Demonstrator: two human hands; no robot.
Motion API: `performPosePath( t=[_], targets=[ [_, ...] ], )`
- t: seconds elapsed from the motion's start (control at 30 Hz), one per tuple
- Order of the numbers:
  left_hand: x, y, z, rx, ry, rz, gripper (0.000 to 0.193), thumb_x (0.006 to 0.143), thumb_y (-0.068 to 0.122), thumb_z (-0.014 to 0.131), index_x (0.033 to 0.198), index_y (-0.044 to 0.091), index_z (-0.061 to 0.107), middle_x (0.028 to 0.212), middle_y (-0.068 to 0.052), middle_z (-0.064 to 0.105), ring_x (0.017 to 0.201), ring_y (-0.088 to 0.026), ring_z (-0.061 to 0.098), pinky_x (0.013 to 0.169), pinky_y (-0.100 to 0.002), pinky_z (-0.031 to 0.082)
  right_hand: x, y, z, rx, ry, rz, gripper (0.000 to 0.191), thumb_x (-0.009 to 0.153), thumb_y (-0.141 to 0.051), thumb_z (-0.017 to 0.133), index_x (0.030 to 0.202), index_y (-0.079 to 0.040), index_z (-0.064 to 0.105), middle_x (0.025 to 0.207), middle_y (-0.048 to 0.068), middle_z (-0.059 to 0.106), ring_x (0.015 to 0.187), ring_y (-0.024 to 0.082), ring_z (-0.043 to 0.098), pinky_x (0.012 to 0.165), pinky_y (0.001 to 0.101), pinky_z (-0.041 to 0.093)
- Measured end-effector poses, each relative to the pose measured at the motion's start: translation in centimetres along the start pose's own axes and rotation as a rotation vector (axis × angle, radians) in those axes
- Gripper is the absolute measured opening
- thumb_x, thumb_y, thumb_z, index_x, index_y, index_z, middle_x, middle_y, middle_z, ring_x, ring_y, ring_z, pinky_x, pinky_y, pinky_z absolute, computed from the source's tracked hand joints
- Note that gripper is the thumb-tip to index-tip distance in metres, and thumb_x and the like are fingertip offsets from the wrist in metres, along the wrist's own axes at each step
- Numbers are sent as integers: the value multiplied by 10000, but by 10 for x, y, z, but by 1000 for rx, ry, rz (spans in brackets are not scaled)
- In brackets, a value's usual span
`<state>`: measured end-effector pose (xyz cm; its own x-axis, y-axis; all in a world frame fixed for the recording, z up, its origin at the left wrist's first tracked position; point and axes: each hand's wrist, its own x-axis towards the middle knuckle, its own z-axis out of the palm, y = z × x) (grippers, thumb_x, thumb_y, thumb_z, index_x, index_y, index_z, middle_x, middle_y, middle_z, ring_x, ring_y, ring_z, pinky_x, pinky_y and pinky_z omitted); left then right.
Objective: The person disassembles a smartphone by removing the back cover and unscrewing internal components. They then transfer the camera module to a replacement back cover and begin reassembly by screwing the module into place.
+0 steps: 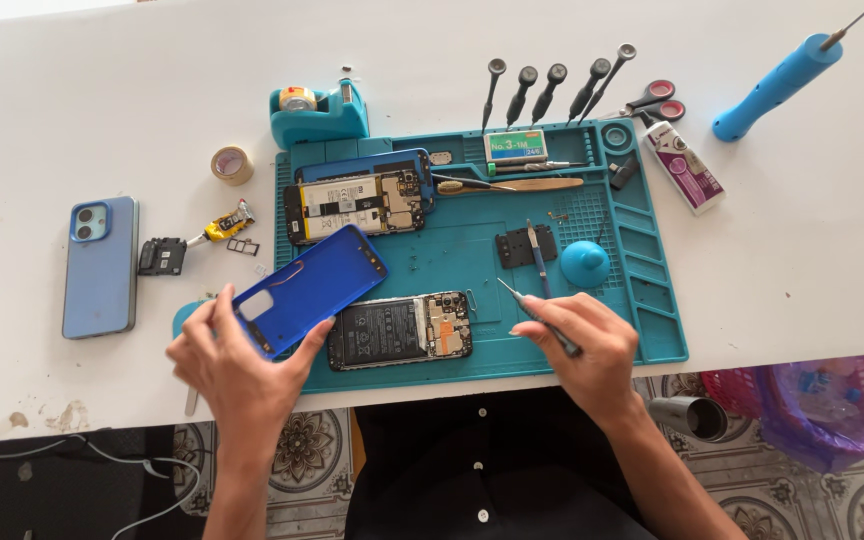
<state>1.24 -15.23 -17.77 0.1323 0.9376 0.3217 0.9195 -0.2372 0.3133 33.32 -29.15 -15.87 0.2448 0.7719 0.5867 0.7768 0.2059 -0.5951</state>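
My left hand (237, 365) holds a blue phone back cover (310, 286), tilted, at the left front of the teal work mat (642, 250). Just right of it an opened phone (400, 330) lies flat on the mat with its black battery and circuit board showing. My right hand (587, 345) grips a thin tweezer-like tool (537, 315) whose tip points up-left, a little to the right of the opened phone. A second opened phone (355, 205) lies farther back on the mat, over another blue cover.
A blue phone (100, 265), a small black part (162, 257), a glue tube (224, 226) and tape rolls (232, 164) lie left of the mat. Screwdrivers (552, 90), scissors (652, 100), a white tube (687, 165) and a blue handled tool (777, 85) lie behind and right. A blue suction cup (585, 263) sits on the mat.
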Motion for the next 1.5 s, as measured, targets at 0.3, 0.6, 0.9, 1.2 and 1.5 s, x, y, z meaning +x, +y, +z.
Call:
performPosePath(
  t=[0.3,0.6,0.9,1.2,1.5],
  targets=[
    [23,42,-7,-4,96,112,1278,675,711,836,1534,-84,323,1422,-305,407,1297,-421,344,1033,-608,285,6,24,-25,92,175,217,250,948,-142,809,1155,-10,763,952,72,751,818,92,675,707,229,511],
    [57,183,23,-192,-228,867,585,844,476,786,1172,2,687,1076,-117,647,1019,-286,579,869,-426,447,3,40,-16,373,385,406,230,941,-89,820,1122,33,748,915,46,722,766,57,627,657,176,485],
    [110,203,52,-304,-492,956,437,799,378,790,1022,31,645,957,-117,698,928,-308,659,811,-449,512,0,55,-17,481,440,442,204,981,-76,776,1138,41,723,855,39,690,699,55,591,608,178,454],
    [134,166,28,-621,-513,827,184,984,192,707,1120,69,711,939,-100,718,781,-221,706,726,-374,562,1,42,-8,366,464,406,212,1124,-191,613,1233,-13,649,858,-44,625,666,1,453,582,169,351],
    [115,119,-1,-970,-786,655,407,842,220,830,1159,64,628,795,-10,749,655,-70,669,594,-240,547,8,-6,15,242,55,319,225,932,-133,784,1118,-24,720,664,-111,410,586,-13,350,514,193,266]
  ],
)
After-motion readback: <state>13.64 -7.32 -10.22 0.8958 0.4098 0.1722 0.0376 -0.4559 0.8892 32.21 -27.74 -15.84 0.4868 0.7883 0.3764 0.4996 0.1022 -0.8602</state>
